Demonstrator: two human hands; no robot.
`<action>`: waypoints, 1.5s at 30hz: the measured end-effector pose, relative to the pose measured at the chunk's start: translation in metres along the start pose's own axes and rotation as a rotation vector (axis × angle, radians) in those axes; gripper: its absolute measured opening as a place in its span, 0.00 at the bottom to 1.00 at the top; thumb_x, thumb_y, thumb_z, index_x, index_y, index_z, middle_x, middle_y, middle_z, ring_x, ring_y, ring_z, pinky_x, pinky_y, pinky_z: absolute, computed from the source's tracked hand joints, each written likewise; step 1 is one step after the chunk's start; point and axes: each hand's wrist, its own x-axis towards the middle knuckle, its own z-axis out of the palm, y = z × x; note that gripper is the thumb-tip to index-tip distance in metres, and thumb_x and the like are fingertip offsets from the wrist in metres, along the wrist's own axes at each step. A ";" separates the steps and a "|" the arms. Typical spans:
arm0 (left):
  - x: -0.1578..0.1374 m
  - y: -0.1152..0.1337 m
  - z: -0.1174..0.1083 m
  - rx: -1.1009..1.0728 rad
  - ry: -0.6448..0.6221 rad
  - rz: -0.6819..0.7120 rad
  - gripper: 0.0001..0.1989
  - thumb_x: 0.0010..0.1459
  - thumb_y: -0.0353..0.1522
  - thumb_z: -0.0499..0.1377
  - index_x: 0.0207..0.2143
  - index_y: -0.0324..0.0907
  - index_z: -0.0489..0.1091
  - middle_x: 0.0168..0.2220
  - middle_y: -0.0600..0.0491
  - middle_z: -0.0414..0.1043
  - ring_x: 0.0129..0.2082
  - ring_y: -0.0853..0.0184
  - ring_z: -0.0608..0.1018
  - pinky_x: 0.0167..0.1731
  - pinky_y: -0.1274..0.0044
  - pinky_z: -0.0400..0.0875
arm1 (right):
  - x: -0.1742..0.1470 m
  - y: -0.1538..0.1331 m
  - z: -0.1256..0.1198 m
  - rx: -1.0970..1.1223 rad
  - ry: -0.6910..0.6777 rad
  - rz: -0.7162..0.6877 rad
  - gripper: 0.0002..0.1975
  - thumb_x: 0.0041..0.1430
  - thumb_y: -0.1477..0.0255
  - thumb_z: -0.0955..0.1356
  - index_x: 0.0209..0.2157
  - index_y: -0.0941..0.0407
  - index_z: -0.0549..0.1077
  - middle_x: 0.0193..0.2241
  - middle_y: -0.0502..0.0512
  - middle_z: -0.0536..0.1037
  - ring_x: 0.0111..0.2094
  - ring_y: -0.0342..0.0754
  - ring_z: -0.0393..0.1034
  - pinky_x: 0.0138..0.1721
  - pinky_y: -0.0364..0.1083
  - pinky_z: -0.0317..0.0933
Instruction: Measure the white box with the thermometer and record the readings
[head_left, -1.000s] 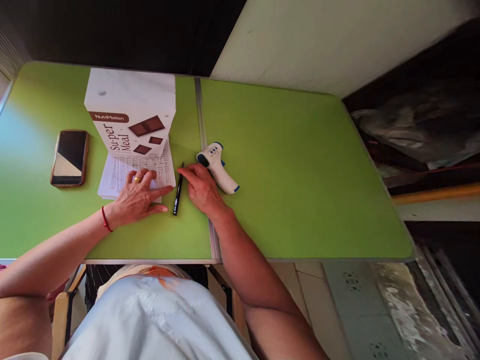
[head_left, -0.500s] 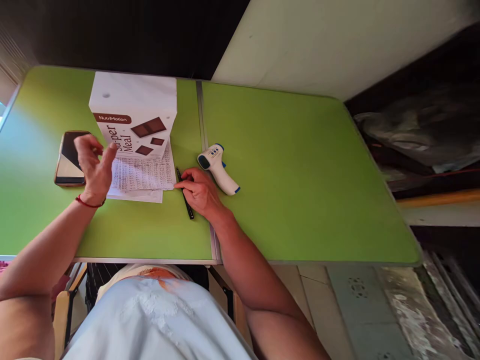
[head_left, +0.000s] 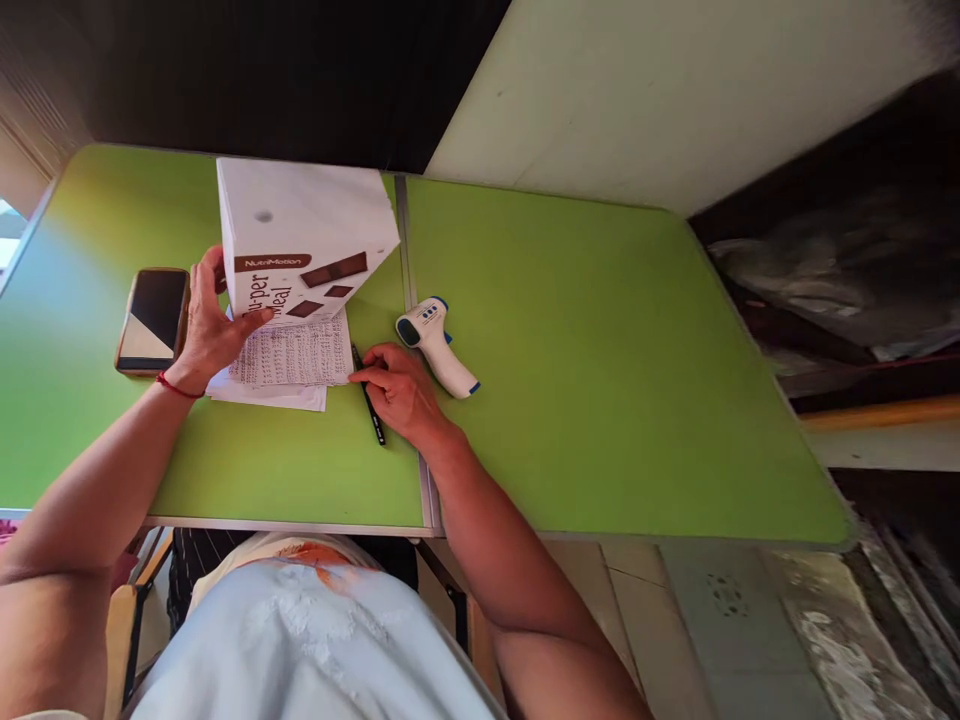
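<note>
A white NutriMotion box (head_left: 307, 205) with brown bar pictures stands tilted on a stack of handwritten papers (head_left: 300, 355). My left hand (head_left: 214, 320) is closed on the box's lower left corner, thumb in front and fingers along the side. My right hand (head_left: 397, 390) rests on the table with curled fingers; its thumb and index tips meet at the right corner of the papers. Partly under those fingers lies a black pen (head_left: 375, 420). Just beyond the right hand is a white and blue infrared thermometer (head_left: 439, 345), not touched.
A phone (head_left: 152, 320) in a brown-edged case lies left of my left hand. The green folding table (head_left: 615, 380) has a metal seam (head_left: 403, 240) running across it near my right hand. A dark panel and a pale wall border its far side.
My left hand has come down from the air beside the box and taken hold of it. The box has shifted right and turned slightly. My right hand keeps its place.
</note>
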 end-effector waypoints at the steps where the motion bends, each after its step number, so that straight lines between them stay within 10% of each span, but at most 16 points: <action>1: -0.003 0.008 0.001 -0.005 0.006 -0.006 0.48 0.38 0.53 0.82 0.57 0.45 0.70 0.58 0.43 0.73 0.63 0.43 0.74 0.63 0.55 0.72 | 0.000 0.000 0.000 0.007 0.001 -0.001 0.19 0.63 0.83 0.67 0.39 0.49 0.88 0.42 0.59 0.77 0.44 0.53 0.72 0.48 0.55 0.69; 9: -0.023 0.044 0.004 -0.213 -0.254 -0.341 0.38 0.47 0.57 0.76 0.51 0.41 0.76 0.52 0.42 0.82 0.52 0.45 0.83 0.53 0.56 0.78 | 0.001 -0.003 -0.001 0.044 0.003 0.018 0.20 0.62 0.83 0.66 0.38 0.49 0.88 0.43 0.60 0.79 0.46 0.55 0.74 0.48 0.56 0.70; 17: -0.023 0.045 -0.002 -0.110 -0.321 -0.346 0.37 0.47 0.55 0.77 0.52 0.42 0.75 0.52 0.42 0.83 0.53 0.45 0.82 0.54 0.56 0.78 | 0.004 -0.006 -0.009 0.028 0.033 0.061 0.19 0.60 0.82 0.65 0.39 0.51 0.87 0.43 0.60 0.79 0.47 0.55 0.74 0.52 0.56 0.71; 22: -0.027 0.033 -0.001 -0.141 -0.303 -0.346 0.39 0.47 0.54 0.77 0.54 0.42 0.74 0.54 0.42 0.81 0.56 0.45 0.81 0.55 0.55 0.78 | 0.002 0.006 -0.035 -0.248 0.323 0.445 0.19 0.58 0.73 0.69 0.50 0.58 0.81 0.51 0.69 0.77 0.52 0.62 0.72 0.54 0.61 0.68; 27: -0.029 0.024 -0.002 -0.124 -0.305 -0.377 0.43 0.44 0.53 0.79 0.56 0.42 0.72 0.56 0.41 0.80 0.57 0.43 0.81 0.55 0.53 0.78 | 0.003 0.014 -0.048 -0.298 0.089 0.741 0.20 0.59 0.66 0.69 0.50 0.62 0.77 0.46 0.72 0.79 0.47 0.64 0.74 0.47 0.61 0.68; 35: -0.030 0.026 -0.001 -0.146 -0.324 -0.354 0.43 0.42 0.49 0.81 0.56 0.42 0.70 0.56 0.40 0.79 0.57 0.42 0.81 0.57 0.50 0.76 | 0.005 -0.045 -0.032 0.671 0.393 0.445 0.20 0.57 0.53 0.70 0.46 0.51 0.72 0.37 0.53 0.78 0.36 0.51 0.72 0.41 0.52 0.70; 40: -0.031 0.017 0.000 -0.230 -0.305 -0.312 0.45 0.41 0.46 0.81 0.59 0.43 0.69 0.53 0.42 0.81 0.53 0.46 0.83 0.54 0.53 0.80 | -0.002 -0.102 -0.007 1.391 0.026 0.341 0.21 0.51 0.57 0.77 0.39 0.50 0.70 0.29 0.46 0.72 0.26 0.44 0.67 0.28 0.46 0.66; 45: -0.030 0.016 0.003 -0.249 -0.298 -0.332 0.43 0.39 0.41 0.82 0.56 0.43 0.71 0.52 0.42 0.80 0.52 0.45 0.83 0.51 0.52 0.81 | 0.002 -0.116 0.002 1.488 0.003 0.516 0.21 0.49 0.60 0.79 0.41 0.51 0.73 0.25 0.43 0.69 0.23 0.41 0.64 0.26 0.44 0.62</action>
